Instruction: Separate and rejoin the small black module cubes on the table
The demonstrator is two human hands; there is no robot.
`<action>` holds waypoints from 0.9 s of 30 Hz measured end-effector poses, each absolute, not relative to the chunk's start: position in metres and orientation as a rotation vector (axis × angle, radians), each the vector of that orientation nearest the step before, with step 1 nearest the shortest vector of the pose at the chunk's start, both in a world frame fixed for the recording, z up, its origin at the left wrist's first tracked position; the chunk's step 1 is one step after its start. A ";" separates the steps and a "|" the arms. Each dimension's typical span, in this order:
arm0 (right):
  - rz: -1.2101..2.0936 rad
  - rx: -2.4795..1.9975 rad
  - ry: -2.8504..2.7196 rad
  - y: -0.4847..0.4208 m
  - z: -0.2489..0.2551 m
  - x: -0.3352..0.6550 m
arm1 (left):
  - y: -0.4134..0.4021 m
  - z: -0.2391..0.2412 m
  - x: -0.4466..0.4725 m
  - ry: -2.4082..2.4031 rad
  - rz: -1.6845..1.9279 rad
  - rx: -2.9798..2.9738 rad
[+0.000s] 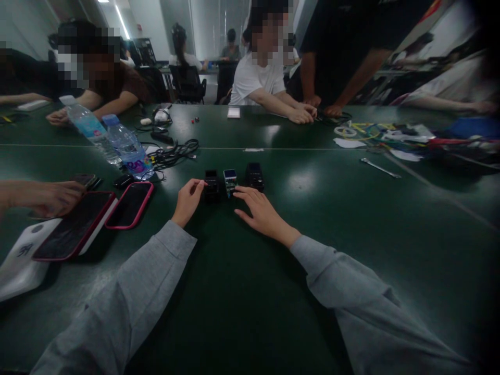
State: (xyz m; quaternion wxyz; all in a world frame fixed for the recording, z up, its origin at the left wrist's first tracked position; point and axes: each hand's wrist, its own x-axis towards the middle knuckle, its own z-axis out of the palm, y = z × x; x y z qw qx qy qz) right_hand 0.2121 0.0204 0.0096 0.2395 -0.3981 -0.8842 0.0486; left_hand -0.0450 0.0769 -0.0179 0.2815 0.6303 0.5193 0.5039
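Three small devices stand side by side on the dark green table (242, 291). My left hand (187, 202) is beside the left one, a black boxy device with a small screen (211, 186); its fingers are loosely bent, and one fingertip meets or nearly meets the device's left side. In the middle is a small circuit board with a lit display (230, 179). My right hand (260, 208) reaches in from the right with fingers stretched and apart, its fingertips at the board's lower right edge. Just beyond that hand sits another black device (255, 176).
At left are two water bottles (127, 148), phones in pink-red cases (130, 205), a white box (27, 255) and another person's hand (58, 198). Black cables (175, 152) lie behind. A wrench (380, 167) and tangled wires (390, 133) lie at right. People are across the table.
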 end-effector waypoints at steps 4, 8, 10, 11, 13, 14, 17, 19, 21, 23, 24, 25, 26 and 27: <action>0.134 -1.086 -2.424 0.021 0.009 0.213 | 0.078 -0.020 -0.045 1.385 1.355 1.667; 0.126 -1.085 -2.422 0.021 0.008 0.213 | 0.077 -0.020 -0.045 1.377 1.356 1.659; 0.123 -1.085 -2.423 0.021 0.008 0.212 | 0.077 -0.019 -0.045 1.371 1.362 1.668; 0.124 -1.086 -2.423 0.021 0.008 0.212 | 0.077 -0.018 -0.045 1.370 1.362 1.670; 0.124 -1.085 -2.426 0.020 0.008 0.212 | 0.077 -0.018 -0.045 1.373 1.360 1.671; 0.123 -1.083 -2.428 0.020 0.008 0.213 | 0.077 -0.018 -0.045 1.374 1.357 1.670; 0.105 -1.084 -2.437 0.020 0.009 0.213 | 0.077 -0.018 -0.045 1.359 1.355 1.673; 0.091 -1.095 -2.441 0.020 0.009 0.213 | 0.076 -0.018 -0.045 1.343 1.358 1.680; 0.080 -1.105 -2.445 0.019 0.010 0.213 | 0.075 -0.017 -0.045 1.331 1.352 1.690; 0.073 -1.105 -2.451 0.019 0.010 0.213 | 0.074 -0.016 -0.045 1.330 1.340 1.702; 0.070 -1.100 -2.454 0.020 0.009 0.213 | 0.074 -0.016 -0.045 1.334 1.334 1.710; 0.067 -1.094 -2.454 0.020 0.009 0.213 | 0.074 -0.016 -0.045 1.339 1.329 1.722; 0.065 -1.087 -2.454 0.020 0.009 0.213 | 0.074 -0.016 -0.045 1.345 1.328 1.735; 0.064 -1.079 -2.453 0.021 0.008 0.213 | 0.074 -0.015 -0.045 1.353 1.330 1.747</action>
